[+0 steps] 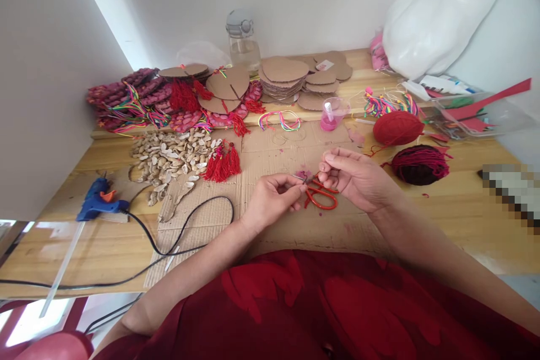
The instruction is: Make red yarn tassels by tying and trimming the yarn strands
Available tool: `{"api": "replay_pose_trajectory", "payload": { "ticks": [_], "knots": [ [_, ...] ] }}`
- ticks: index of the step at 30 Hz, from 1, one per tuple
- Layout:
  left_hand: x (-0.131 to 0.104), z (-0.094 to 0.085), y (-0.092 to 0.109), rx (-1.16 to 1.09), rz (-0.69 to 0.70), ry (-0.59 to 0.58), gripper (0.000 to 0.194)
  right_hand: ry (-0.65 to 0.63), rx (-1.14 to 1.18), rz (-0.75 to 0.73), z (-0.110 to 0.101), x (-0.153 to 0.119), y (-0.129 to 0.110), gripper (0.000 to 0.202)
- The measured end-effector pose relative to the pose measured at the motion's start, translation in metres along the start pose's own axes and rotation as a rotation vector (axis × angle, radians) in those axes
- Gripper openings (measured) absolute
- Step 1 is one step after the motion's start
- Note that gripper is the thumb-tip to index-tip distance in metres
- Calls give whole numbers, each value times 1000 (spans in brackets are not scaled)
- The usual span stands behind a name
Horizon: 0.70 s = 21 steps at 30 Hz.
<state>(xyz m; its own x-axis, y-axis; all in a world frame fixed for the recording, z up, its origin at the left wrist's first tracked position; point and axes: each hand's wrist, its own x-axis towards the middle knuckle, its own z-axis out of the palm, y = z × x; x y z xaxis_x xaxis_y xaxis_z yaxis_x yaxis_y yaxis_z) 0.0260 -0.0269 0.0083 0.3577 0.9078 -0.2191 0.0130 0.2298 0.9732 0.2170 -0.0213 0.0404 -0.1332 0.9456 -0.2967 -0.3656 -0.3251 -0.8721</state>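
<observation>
My left hand (276,197) is pinched closed over the cardboard mat, its thumb and forefinger meeting at a tiny item I cannot make out. To its right, a little higher, my right hand (354,180) is pinched too; whatever its fingertips grip is too small to name. A pair of scissors with orange-red handles (327,202) lies on the mat beneath and between the hands, its blades partly hidden by my left fingers. Beyond my right hand sit a red yarn ball (397,127) and a dark magenta yarn ball (421,165).
Peanut shells (172,157) and red tassels (222,162) lie left. A blue glue gun (99,201) trails a black cord (147,236) across the table. Cardboard discs (283,73), a water bottle (244,48) and a pink cup (329,118) stand behind. A plastic box (476,118) is at right.
</observation>
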Motion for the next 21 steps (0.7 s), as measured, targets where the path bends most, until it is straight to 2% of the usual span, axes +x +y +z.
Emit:
{"api": "replay_pose_trajectory", "payload": {
  "ticks": [4, 6, 10, 12, 15, 18, 21],
  "knots": [
    [0, 1, 1, -88, -21, 59, 31, 82, 27, -106, -2, -1, 0, 24],
    [0, 1, 0, -107, -18, 81, 32, 101, -64, -148, -4, -3, 3, 24],
    [0, 1, -2, -139, 7, 108, 32, 22, -453, -138, -3, -8, 15, 29],
    [1, 1, -3, -166, 19, 111, 32, -46, -542, -110, 1, -10, 22, 30],
    [1, 1, -3, -220, 17, 128, 33, -83, -526, -60, 10, -12, 31, 35],
    [0, 2, -1, -244, 9, 139, 33, -32, -476, -30, 17, -12, 36, 39],
    [-1, 3, -1, -257, 18, 136, 31, -34, -417, -60, 23, -12, 37, 33]
  ]
}}
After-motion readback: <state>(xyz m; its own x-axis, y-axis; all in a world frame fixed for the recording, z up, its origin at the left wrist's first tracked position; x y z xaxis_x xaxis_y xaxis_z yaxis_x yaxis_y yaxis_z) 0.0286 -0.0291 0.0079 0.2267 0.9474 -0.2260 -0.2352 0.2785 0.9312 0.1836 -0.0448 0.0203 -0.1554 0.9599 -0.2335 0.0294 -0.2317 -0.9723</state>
